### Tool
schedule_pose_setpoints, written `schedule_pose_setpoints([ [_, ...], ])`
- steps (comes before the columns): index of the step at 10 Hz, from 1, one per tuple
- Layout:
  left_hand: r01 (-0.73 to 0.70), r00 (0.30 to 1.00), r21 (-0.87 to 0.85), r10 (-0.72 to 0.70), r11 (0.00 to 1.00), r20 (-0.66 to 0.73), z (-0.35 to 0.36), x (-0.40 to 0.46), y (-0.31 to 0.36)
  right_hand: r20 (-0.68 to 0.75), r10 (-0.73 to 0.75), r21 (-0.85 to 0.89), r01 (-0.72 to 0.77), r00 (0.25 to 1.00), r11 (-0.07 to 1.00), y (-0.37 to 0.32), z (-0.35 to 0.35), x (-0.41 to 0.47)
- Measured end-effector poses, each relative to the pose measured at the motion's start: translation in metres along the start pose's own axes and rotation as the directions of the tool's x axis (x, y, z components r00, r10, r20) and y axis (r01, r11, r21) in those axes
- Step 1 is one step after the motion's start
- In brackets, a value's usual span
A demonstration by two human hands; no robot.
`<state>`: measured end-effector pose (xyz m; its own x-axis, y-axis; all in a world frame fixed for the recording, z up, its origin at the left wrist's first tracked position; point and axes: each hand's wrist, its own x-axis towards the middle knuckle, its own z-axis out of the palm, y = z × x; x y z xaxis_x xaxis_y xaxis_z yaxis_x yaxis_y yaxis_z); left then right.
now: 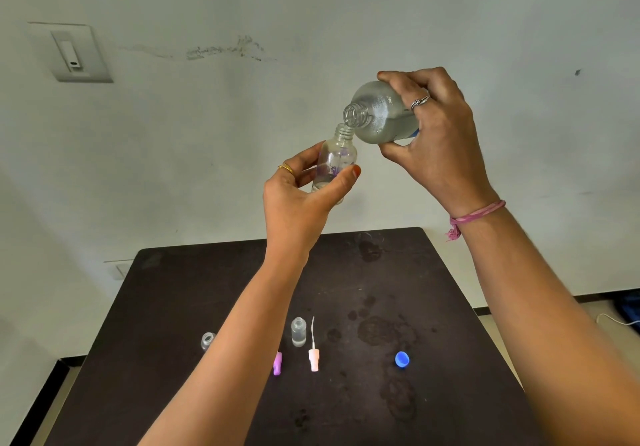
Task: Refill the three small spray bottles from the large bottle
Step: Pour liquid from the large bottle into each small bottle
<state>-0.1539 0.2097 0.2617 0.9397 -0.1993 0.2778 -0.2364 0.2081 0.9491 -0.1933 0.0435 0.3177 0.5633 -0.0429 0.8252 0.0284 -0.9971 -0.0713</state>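
Both hands are raised well above the counter (194, 307), in front of a pale wall. A small clear spray bottle (336, 158), uncapped, is gripped by the left hand (298, 200), with the thumb across its front and the fingers curled behind. A large clear bottle (381, 113) is clasped by the right hand (436, 141) and is tilted steeply, so that its threaded mouth is held just above the open neck of the small bottle. A little liquid is seen at the bottom of the small bottle; purple markings show on it, but nothing can be read. A scrap of blue label is visible on the large bottle under the fingers, unreadable.

On the dark counter, a second small bottle (298, 332) stands upright near the middle, and a third one (207, 340) is partly hidden behind the left forearm. A white spray pump with its dip tube (313, 359) lies just beside the second bottle, a purple spray pump (277, 363) lies near it, and a blue cap (402, 359) rests well apart to the right. Wet stains are spread across the counter. The far edge and both side edges are in view, with open surface left behind the bottles and along the right side.
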Motion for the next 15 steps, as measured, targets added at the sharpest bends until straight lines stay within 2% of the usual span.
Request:
schedule_pose_setpoints([
  [15, -0.003, 1.000, 0.035, 0.003, 0.999, -0.012, 0.0022, 0.0049, -0.0036, 0.017, 0.014, -0.003, -0.014, 1.000, 1.000, 0.0031, 0.0050, 0.0026],
])
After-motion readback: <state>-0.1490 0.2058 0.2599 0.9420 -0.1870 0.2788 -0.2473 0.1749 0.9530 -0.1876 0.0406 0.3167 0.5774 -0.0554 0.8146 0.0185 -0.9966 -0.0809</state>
